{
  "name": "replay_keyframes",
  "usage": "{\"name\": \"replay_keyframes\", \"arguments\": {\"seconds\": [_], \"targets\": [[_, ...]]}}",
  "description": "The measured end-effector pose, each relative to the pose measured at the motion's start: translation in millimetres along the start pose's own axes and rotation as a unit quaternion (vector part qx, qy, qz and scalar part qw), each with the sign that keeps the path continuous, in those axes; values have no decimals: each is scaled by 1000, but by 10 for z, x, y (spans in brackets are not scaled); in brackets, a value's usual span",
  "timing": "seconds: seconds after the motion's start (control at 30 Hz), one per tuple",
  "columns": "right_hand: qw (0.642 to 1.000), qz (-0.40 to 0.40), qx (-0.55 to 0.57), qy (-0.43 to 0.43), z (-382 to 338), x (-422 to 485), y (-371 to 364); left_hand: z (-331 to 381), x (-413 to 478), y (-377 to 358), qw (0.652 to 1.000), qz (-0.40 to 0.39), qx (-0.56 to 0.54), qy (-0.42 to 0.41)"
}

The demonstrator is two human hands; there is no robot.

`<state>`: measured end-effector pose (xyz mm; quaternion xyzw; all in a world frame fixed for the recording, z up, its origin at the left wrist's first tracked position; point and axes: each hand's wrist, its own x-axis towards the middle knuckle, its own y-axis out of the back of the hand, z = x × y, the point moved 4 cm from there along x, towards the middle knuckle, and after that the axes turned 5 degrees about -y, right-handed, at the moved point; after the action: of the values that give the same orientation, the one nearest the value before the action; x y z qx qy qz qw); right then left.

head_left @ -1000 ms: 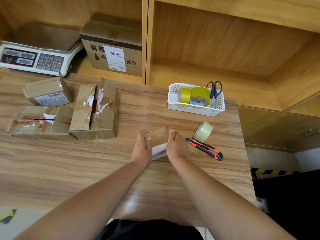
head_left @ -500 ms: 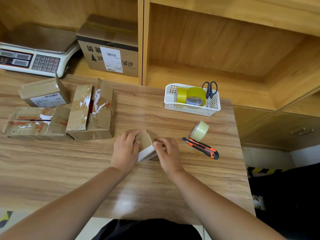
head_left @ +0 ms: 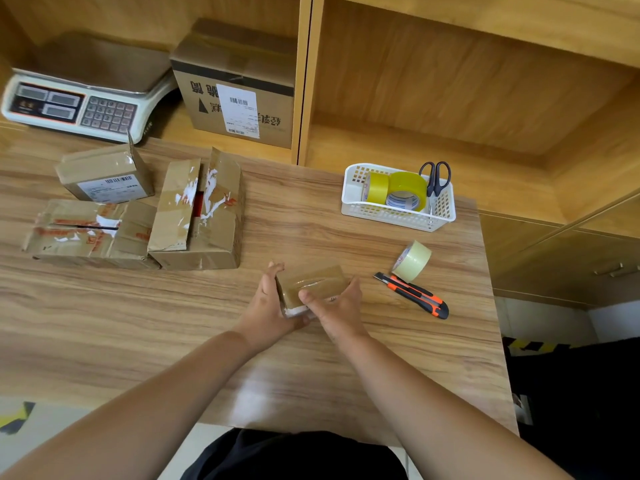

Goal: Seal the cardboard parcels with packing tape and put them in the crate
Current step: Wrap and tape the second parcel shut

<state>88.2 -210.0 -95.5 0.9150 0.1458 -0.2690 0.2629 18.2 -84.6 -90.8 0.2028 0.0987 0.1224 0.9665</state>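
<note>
Parcel (head_left: 313, 284) now flat between hands, knife (head_left: 412, 295) beside.

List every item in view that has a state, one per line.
Small parcel: taped, held by both hands.
Left hand: gripping parcel.
Right hand: thumb pressing tape.
Middle box: flaps open.
Labelled box: flap raised.
Knife: lying flat.
Tape roll: on edge.

A parcel-packing station: a scale (head_left: 79, 105) in the upper left, labelled boxes (head_left: 239, 95) on wooden shelves, tape rolls (head_left: 398, 192) and scissors (head_left: 437, 178) in a basket (head_left: 398, 216), and a knife (head_left: 414, 295) on the surface (head_left: 138, 323).
</note>
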Motion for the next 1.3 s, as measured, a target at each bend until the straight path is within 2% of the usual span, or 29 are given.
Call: {"name": "replay_keyframes", "arguments": {"seconds": [0.17,0.3,0.53,0.8,0.93,1.07,1.3], "targets": [[993,47,-111,-20,46,-9,-74,-251,1,-173,1000,-8,4,20],[981,86,-173,3,25,24,-91,-374,10,-185,999,-9,8,37],[987,104,-114,42,38,173,86,-417,71,-138,999,-26,9,36],[988,94,-113,57,-8,225,286,-382,76,-134,999,-33,1,33],[985,96,-137,37,-56,229,310,-387,79,-130,998,-39,4,39],[985,109,-133,-24,-98,208,281,-408,74,-127,998,-41,15,42],[936,172,-302,56,-201,73,-15,-418,71,-118,997,-41,16,55]]}}
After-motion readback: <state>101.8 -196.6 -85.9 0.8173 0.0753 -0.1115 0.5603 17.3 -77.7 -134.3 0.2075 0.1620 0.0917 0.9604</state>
